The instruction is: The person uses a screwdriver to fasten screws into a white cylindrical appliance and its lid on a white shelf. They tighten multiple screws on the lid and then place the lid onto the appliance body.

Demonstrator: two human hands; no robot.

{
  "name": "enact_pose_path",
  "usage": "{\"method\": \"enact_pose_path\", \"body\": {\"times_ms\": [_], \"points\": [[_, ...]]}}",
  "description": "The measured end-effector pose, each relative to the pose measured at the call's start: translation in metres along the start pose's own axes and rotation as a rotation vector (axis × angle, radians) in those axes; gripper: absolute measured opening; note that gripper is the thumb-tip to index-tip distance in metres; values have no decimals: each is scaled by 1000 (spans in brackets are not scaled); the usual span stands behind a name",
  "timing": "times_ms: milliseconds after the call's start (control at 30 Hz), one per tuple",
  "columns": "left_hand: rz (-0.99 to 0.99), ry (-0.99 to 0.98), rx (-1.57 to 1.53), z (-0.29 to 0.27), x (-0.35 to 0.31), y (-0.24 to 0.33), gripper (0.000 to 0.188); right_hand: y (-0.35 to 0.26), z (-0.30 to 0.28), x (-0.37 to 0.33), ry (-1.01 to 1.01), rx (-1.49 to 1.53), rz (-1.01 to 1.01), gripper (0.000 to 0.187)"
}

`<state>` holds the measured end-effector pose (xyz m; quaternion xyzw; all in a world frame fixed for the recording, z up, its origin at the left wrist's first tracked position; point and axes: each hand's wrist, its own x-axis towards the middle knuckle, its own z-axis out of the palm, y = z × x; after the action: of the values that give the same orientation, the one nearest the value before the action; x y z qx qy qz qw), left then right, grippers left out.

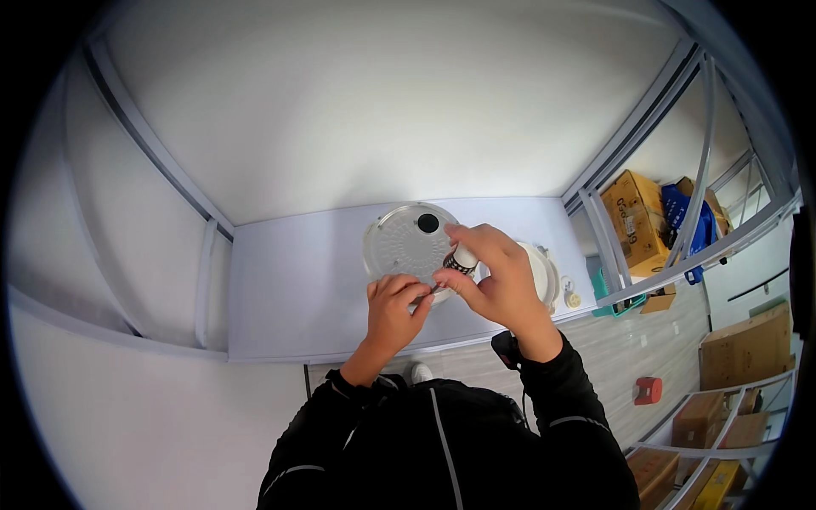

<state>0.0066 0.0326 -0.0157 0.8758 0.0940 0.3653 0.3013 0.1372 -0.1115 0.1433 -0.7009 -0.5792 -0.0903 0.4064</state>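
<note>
Between the thumb and fingers of my right hand (500, 276) is a small white cylinder (462, 257) with a black-and-white patterned band. It is tilted over the near right part of a round grey disc (395, 242) with a pale rim. My left hand (391, 313) is closed in a pinch, its fingertips on a thin dark piece (436, 289) that reaches toward the cylinder. What kind of piece it is, I cannot make out. A black round spot (427, 223) shows on the disc's far right part. My hands hide the disc's near right edge.
A white round dish (544, 276) stands right of my right hand, partly behind it. Small pale parts (572, 299) lie at the white table's (293, 289) right end. Beyond the frame are cardboard boxes (636, 223), a blue bag (690, 223) and a green basket (616, 299). A red stool (648, 391) stands on the floor.
</note>
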Motion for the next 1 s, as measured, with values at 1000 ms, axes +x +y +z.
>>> {"method": "enact_pose_path", "body": {"times_ms": [1000], "points": [[-22, 26, 8, 2, -2, 3, 17, 1, -6, -14, -20, -32, 22, 73]]}}
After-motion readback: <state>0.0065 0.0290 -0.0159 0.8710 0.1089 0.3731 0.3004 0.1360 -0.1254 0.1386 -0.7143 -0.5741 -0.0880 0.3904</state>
